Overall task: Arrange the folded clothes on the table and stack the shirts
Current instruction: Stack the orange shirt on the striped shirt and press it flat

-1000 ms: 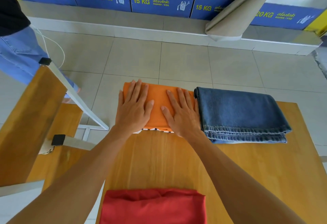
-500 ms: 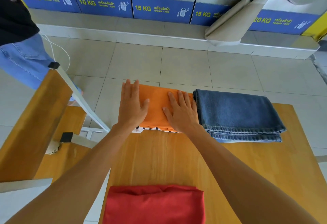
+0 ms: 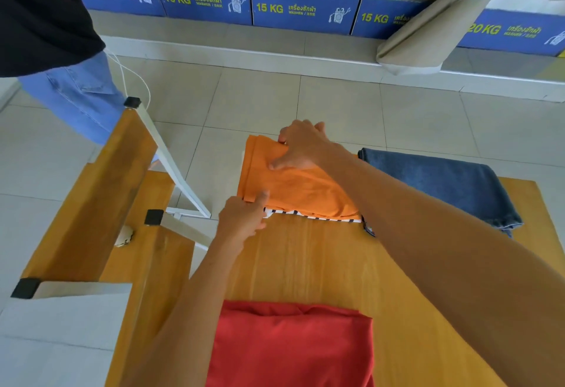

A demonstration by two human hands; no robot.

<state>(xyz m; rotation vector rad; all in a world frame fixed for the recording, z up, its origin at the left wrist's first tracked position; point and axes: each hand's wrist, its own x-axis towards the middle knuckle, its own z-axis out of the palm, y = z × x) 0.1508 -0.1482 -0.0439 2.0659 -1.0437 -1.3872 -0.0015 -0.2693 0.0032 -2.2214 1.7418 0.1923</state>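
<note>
The table [image 3: 305, 264] carries three piles: jeans [image 3: 443, 184] just to the right of the gripping hands, a red shirt [image 3: 290, 347] well nearer the person than the grip, and the orange shirt [image 3: 293, 184] that both hands are on, at the table's far edge. Under the orange shirt, showing along its near edge, is a striped black-and-white garment [image 3: 308, 214], so the two already sit as a stack. The right hand [image 3: 301, 148] reaches across and clamps the orange shirt's far edge, fingers curled over it and out of sight, thumb pressed on top. The left hand [image 3: 241, 221] holds the near left corner, thumb on the cloth and fingers curled beneath; whether it also catches the striped piece I cannot tell. By my reading the work is about halfway: the jeans are laid out, one shirt rests on another, and the red shirt lies apart, not yet stacked. What seems left is to square or shift this pile and bring the red shirt together with it
</note>
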